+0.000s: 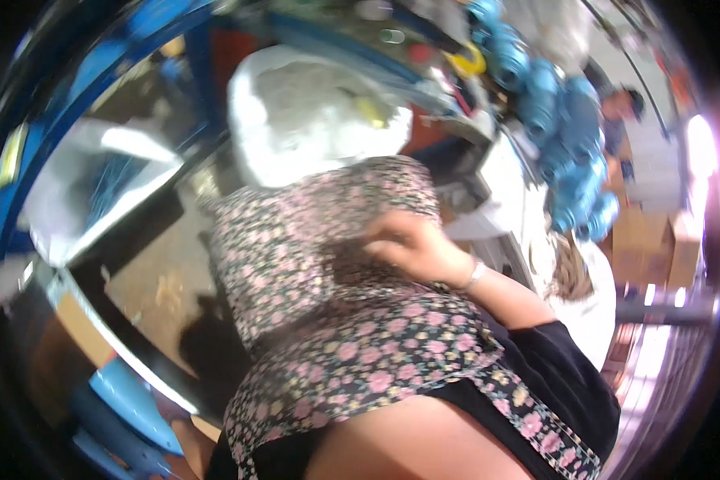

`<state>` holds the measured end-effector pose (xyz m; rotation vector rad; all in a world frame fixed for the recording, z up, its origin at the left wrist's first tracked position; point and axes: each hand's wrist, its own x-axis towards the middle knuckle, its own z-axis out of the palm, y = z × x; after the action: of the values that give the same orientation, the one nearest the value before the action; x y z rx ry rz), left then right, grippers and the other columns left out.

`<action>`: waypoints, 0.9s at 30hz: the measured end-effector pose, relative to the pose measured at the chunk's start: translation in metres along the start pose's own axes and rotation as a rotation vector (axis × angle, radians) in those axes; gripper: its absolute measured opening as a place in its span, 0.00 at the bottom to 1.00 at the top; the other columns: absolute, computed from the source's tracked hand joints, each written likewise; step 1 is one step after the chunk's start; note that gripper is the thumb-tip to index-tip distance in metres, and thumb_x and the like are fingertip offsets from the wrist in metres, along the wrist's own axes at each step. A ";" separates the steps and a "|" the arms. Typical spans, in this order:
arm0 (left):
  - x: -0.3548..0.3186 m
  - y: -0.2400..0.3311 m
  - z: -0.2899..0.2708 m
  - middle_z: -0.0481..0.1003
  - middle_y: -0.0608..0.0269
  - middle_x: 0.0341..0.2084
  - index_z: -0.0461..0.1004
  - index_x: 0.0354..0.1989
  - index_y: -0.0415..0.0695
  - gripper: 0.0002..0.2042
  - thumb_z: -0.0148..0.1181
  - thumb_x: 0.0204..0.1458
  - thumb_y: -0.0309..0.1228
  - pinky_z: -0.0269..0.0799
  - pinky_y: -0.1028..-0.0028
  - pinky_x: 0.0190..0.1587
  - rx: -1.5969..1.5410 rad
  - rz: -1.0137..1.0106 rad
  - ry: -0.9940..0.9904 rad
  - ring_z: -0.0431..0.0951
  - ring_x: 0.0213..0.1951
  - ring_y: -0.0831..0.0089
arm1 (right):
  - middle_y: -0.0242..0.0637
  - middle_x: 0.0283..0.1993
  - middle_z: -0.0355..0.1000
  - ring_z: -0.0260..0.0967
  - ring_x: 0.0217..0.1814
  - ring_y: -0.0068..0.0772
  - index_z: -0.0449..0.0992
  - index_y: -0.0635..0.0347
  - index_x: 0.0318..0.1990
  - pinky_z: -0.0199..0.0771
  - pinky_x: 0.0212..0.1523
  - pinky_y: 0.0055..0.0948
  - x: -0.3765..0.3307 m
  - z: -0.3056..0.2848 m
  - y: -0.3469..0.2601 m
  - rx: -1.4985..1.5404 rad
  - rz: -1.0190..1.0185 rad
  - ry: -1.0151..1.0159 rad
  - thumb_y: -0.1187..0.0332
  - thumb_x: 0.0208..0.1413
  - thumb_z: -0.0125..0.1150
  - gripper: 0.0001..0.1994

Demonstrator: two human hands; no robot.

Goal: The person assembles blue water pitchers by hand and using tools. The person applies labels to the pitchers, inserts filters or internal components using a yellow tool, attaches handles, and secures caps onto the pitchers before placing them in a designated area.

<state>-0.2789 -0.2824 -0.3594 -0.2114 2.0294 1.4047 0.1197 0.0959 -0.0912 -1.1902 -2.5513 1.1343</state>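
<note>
My right hand [414, 246] is held in front of a floral apron [376, 344], above its lap part. Its fingers are slightly bent and apart, a little blurred, and nothing shows in them. A thin bracelet [476, 274] circles that wrist, below a black sleeve [564, 368]. At the lower left, a strip of bare arm [194, 444], seemingly my left, shows beside a blue plastic piece [136, 408]. The fingers of the left hand cannot be made out. Just beyond the apron stands a white bag-lined container [248, 136] with pale contents.
A blue metal frame [72, 104] runs along the left, near a white sack [60, 184] with blue strands. Several blue bottle-like plastic pieces [540, 100] hang at the upper right. Farther right are cardboard boxes [644, 244] and another person [616, 120]. A white sack [596, 308] sits near my right elbow.
</note>
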 end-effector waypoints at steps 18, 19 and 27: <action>-0.324 0.289 0.216 0.68 0.60 0.24 0.66 0.50 0.33 0.17 0.54 0.52 0.26 0.66 0.73 0.26 0.269 0.404 -0.897 0.68 0.23 0.72 | 0.42 0.46 0.75 0.69 0.52 0.45 0.79 0.57 0.43 0.66 0.56 0.38 -0.145 -0.125 0.284 -0.324 0.337 0.964 0.65 0.48 0.61 0.14; -0.330 0.294 0.216 0.68 0.60 0.25 0.66 0.49 0.33 0.17 0.55 0.50 0.26 0.67 0.73 0.25 0.281 0.442 -0.814 0.67 0.21 0.73 | 0.41 0.46 0.75 0.69 0.52 0.45 0.79 0.57 0.43 0.66 0.56 0.38 -0.147 -0.126 0.286 -0.338 0.325 0.969 0.65 0.49 0.61 0.14; -0.384 0.279 0.298 0.69 0.64 0.27 0.68 0.50 0.34 0.18 0.58 0.49 0.21 0.71 0.73 0.29 0.419 0.351 -0.825 0.70 0.24 0.75 | 0.41 0.45 0.74 0.68 0.52 0.47 0.80 0.53 0.35 0.66 0.54 0.42 -0.136 -0.107 0.255 -0.628 0.243 0.954 0.64 0.45 0.64 0.09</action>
<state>0.0108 0.0089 0.0212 0.8090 1.6159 0.9665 0.4120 0.1696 -0.1572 -1.6404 -2.0070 -0.2918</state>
